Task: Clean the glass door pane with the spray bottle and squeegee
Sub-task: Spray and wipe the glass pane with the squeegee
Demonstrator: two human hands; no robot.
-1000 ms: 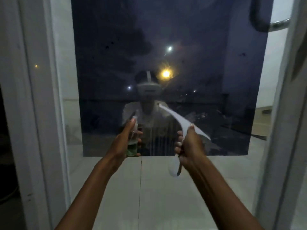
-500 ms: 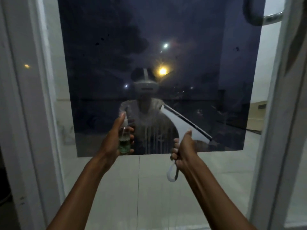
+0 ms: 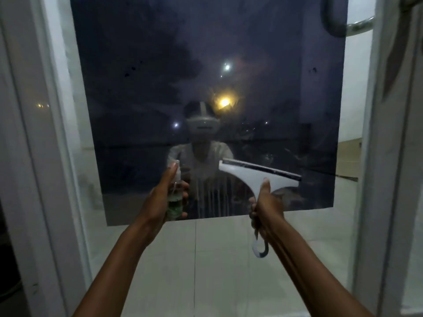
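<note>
Place: up against the glass door pane (image 3: pixel 229 76), seen from the head camera, both forearms reaching forward toward it.
Glass door pane: dark and reflective across its upper part, with a pale tiled floor (image 3: pixel 206 259) showing through the lower part; small dark specks sit on the upper left and upper right of the dark area, and thin vertical streaks run down the glass between the two hands.
Left hand (image 3: pixel 158 202): wrapped around the spray bottle (image 3: pixel 175 202), forefinger lying up along the bottle toward the nozzle at the top.
Spray bottle: small and clear, greenish liquid in its lower part, held upright just before the pane, left of centre.
Right hand (image 3: pixel 265 209): clenched around the squeegee (image 3: pixel 261 177) handle, thumb pressed up along the neck.
Squeegee: white, wide head uppermost with a dark blade edge along its top, tilted so its right end sits lower; whether the blade touches the glass cannot be told. A loop at the handle end hangs below the fist.
Door frame (image 3: pixel 57 156): white uprights on either side of the pane.
Handle (image 3: pixel 357 26): curved metal bar at the upper right.
Reflection: the person's torso and a white headset show faintly, with a few lights.
</note>
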